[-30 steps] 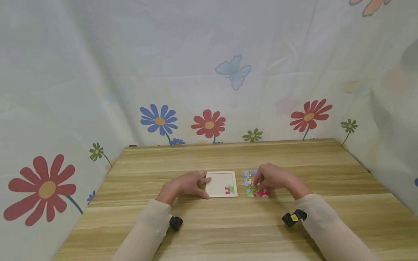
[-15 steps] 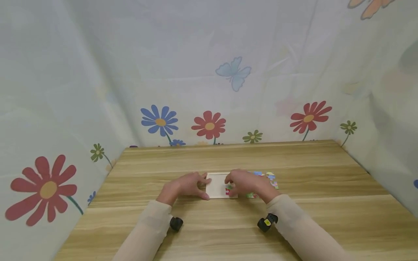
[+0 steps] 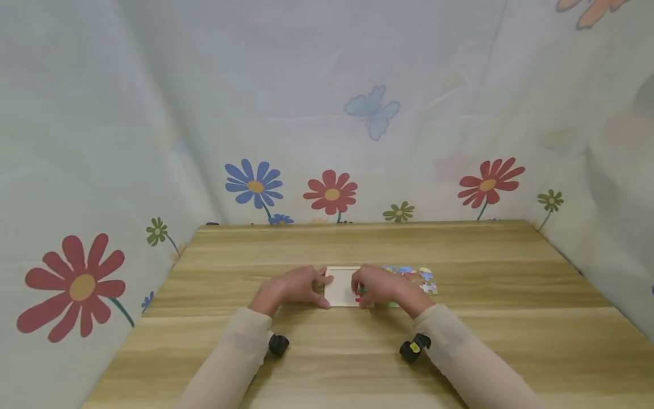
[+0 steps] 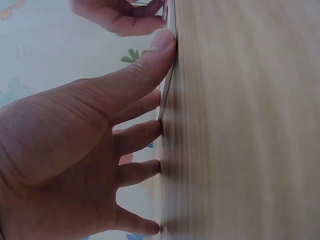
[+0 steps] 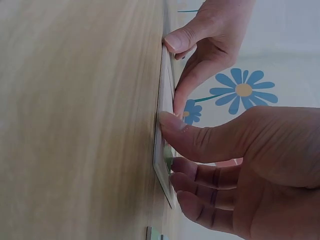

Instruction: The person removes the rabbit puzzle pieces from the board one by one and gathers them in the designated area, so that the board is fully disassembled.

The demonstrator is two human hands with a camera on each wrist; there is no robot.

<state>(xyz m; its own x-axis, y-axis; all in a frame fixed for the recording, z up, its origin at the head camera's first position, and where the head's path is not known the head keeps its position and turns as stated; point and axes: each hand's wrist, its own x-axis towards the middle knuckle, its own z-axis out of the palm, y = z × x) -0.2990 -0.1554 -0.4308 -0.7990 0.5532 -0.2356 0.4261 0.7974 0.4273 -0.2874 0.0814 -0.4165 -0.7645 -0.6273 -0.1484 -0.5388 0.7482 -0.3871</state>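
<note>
A pale square puzzle tray (image 3: 339, 288) lies flat on the wooden table. My left hand (image 3: 295, 285) steadies its left side, thumb at the near corner and index finger over the rim. In the left wrist view, the other fingers stretch out with their tips on the tabletop. Over the tray's right part, my right hand (image 3: 380, 283) bends its fingers and thumb onto a small puzzle piece mostly hidden beneath them. Some green (image 5: 168, 151) shows under these fingertips in the right wrist view. A bit of a red-and-green piece (image 3: 358, 297) shows beside the right thumb.
Several loose puzzle pieces (image 3: 428, 287) lie right of the tray, partly covered by the right hand. Black wrist cameras hang below both sleeves, the left camera (image 3: 278, 345) and the right camera (image 3: 410, 350). A flowered cloth (image 3: 286, 130) rises behind the table (image 3: 327, 244).
My right hand has moved left from the loose pieces to the tray's right part, staying there over the last half second. The left hand has kept its place at the tray.
</note>
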